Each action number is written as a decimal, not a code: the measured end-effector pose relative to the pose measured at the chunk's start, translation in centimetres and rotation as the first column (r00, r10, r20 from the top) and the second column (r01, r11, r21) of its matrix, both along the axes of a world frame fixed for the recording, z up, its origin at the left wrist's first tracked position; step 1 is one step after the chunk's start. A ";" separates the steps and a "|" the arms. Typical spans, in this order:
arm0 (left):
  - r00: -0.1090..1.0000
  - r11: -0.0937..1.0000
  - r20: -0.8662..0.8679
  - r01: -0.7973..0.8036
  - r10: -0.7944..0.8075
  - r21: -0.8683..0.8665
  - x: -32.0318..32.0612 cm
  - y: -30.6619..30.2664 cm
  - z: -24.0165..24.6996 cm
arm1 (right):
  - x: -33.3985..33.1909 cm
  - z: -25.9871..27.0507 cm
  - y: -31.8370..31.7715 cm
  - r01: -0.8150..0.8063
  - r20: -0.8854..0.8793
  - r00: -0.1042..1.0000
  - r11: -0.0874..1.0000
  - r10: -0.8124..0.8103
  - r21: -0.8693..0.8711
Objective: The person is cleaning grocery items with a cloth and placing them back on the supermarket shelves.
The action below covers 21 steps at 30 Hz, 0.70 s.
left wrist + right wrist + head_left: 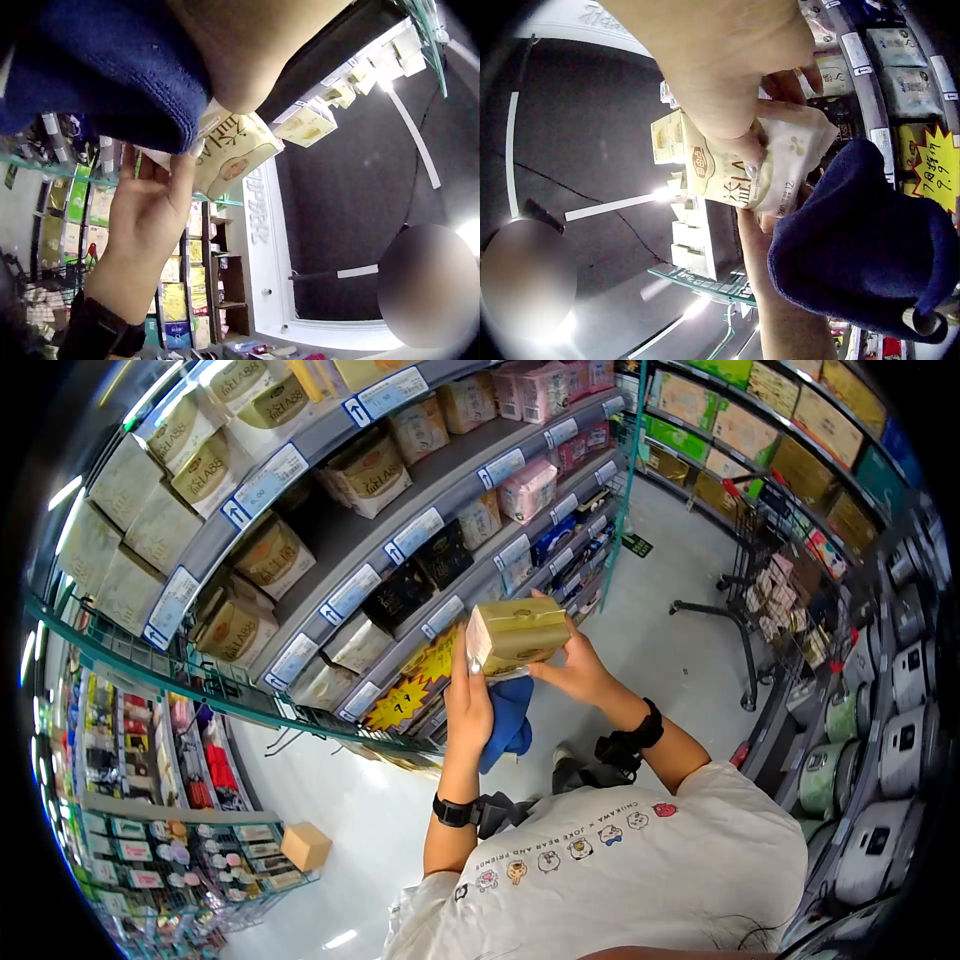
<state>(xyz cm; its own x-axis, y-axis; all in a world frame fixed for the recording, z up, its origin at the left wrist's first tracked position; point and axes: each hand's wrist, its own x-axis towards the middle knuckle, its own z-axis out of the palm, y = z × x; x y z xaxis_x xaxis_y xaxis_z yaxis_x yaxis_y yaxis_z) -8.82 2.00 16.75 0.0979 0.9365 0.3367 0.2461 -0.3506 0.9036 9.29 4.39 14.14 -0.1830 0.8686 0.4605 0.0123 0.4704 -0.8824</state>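
Left hand [468,705] and right hand [585,672] are gripping pack [518,634] from opposite sides, forearms reaching forward. Cloth [510,728] is partly blocking left wrist view; shelf [440,478] is standing ahead.

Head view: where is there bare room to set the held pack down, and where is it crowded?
The held pack could likely go on bare shelving between one gold-and-white pack and another nearer the left end. Floor lies bare between the shelving and shopping cart. Crowded: the upper left, where pale packs sit stacked closely, and the goods-filled cart.
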 end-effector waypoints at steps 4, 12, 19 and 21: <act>0.991 0.993 -0.067 -0.115 0.117 0.034 1.3 1.0 0.0 | 1.3 0.8 2.4 -0.035 0.040 0.999 0.999 0.035 0.002; 0.956 0.962 -0.116 -0.264 0.270 0.066 0.0 3.0 -0.9 | 0.1 2.2 5.5 -0.033 0.108 0.994 0.997 0.026 0.066; 0.961 0.960 -0.054 -0.268 0.273 0.079 -3.2 3.3 1.5 | -4.0 2.0 7.7 -0.104 -0.080 0.991 0.994 0.107 0.039; 0.957 0.939 -0.020 -0.280 0.289 0.201 -4.5 4.4 1.4 | -5.6 2.5 8.0 -0.105 -0.155 0.982 0.993 0.111 0.044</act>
